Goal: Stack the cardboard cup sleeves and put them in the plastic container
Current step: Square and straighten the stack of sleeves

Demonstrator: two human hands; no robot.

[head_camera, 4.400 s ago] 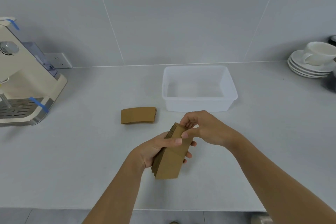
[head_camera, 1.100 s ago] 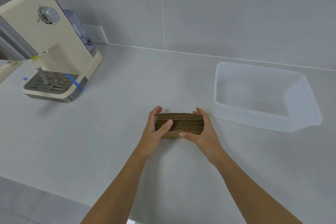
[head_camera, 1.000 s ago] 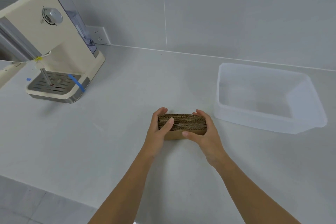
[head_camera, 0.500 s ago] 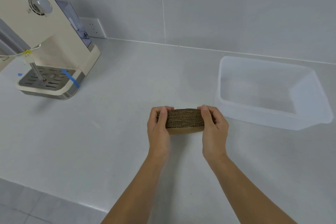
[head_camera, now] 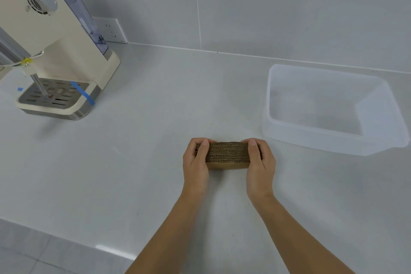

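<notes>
On the table, head view:
stack: cardboard cup sleeves (head_camera: 226,154) gathered into one block, standing on edge on the table (head_camera: 138,162), corrugated edges facing up, layers look flush
left hand (head_camera: 196,162): grip closed on the left end of the stack, thumb over the top edge, fingers wrapped round the far side
right hand (head_camera: 260,163): grip closed on the right end, mirror of the left, thumb on top
contact: both hands press inward from opposite ends; bottom edge seems to touch the table, cannot tell for sure
target: plastic container (head_camera: 275,122), translucent, nothing visible inside, near the stack, to the right and farther back
loose sleeves: none seen elsewhere on the table
other: coffee machine (head_camera: 55,46) far left, well apart, not involved
step (judged): stacking looks finished; squaring the block, transfer not yet begun
next move (judged): keep the squeeze on both ends, lift, carry right and back over the near rim, lower inside
watch (judged): layers may fan or slip out of the middle if pressure eases; near wall must be cleared
</notes>
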